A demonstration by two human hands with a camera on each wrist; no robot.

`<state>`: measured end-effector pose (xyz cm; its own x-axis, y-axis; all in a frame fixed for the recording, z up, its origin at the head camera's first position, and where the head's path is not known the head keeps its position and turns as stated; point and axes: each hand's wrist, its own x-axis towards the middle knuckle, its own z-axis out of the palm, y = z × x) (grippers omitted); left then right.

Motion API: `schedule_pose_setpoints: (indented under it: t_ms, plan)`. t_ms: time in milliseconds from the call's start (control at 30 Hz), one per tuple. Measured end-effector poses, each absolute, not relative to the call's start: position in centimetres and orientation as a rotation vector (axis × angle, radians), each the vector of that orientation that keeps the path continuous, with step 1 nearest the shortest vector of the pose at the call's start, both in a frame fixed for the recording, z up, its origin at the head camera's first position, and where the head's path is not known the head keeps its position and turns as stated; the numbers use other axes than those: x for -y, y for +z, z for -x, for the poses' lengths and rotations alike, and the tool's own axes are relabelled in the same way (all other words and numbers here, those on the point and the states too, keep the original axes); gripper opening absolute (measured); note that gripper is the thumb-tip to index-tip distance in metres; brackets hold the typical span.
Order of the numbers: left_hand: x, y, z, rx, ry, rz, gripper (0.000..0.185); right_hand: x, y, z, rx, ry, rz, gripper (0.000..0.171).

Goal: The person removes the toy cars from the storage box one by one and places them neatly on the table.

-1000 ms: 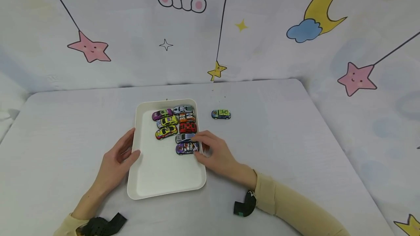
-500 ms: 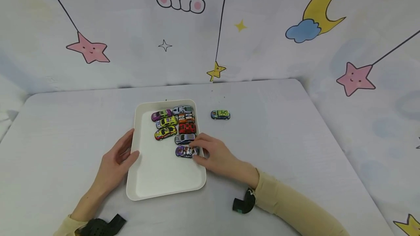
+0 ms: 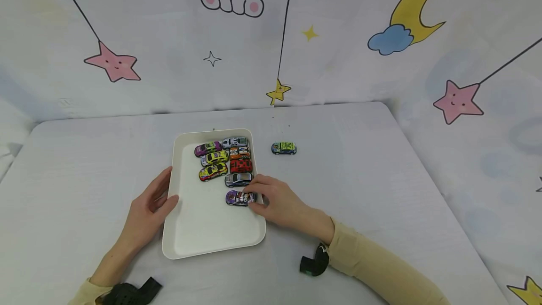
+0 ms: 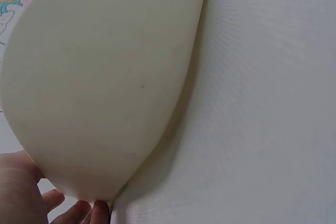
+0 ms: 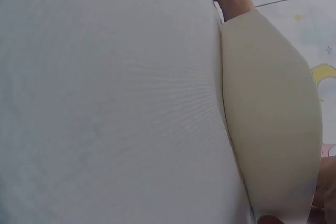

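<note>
A white rectangular tray [image 3: 203, 232] lies on the table with two uneven columns of toy cars in its far half. My left hand [image 3: 146, 213] grips the tray's left side, thumb at the rim and fingers along the outer wall; the left wrist view shows those fingers [image 4: 100, 211] at the tray wall. Over the right rim, my right hand [image 3: 285, 204] pinches a purple toy car [image 3: 236, 197] between thumb and index finger. This car sits nearest me in the right column, a small gap below a silver-grey car [image 3: 238, 180]. The other right-hand fingers are mostly hidden.
A red car [image 3: 241, 166], an orange one [image 3: 239, 153] and a yellow-red one [image 3: 213, 172] are among those in the tray. One green-and-blue toy car [image 3: 284, 148] stands on the table [image 3: 347, 168] right of the tray. A patterned wall rises behind the table.
My right hand has drawn the purple car slightly toward me, opening a gap between it and the silver-grey car. The left hand keeps its hold on the tray.
</note>
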<state>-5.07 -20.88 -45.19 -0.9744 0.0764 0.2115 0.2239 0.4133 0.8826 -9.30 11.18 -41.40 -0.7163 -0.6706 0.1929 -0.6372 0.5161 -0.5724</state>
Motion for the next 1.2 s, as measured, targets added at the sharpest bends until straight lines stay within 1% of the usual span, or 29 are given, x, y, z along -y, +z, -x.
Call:
schedule_pose_setpoints:
  t_ms: [400, 600, 933, 1067, 1200]
  plan:
    - [21.1, -45.2, 5.0, 2.556, -1.594, 0.238, 0.066, -11.1, -41.0, 9.2, -2.695, -0.885, 1.181, 0.029]
    - [21.0, -45.0, 5.0, 2.536, -1.587, 0.271, 0.065, -11.1, -41.5, 9.2, -2.664, -1.024, 1.193, 0.028]
    - [21.1, -45.0, 5.0, 2.565, -1.567, 0.247, 0.066, -11.3, -42.6, 9.2, -2.69, -1.191, 1.281, 0.025]
    - [21.0, -44.8, 5.0, 2.555, -1.567, 0.267, 0.066, -11.3, -43.0, 9.3, -2.697, -1.277, 1.31, 0.027]
    - [21.1, -44.7, 5.0, 2.559, -1.571, 0.263, 0.067, -11.3, -43.8, 9.4, -2.748, -1.394, 1.405, 0.031]
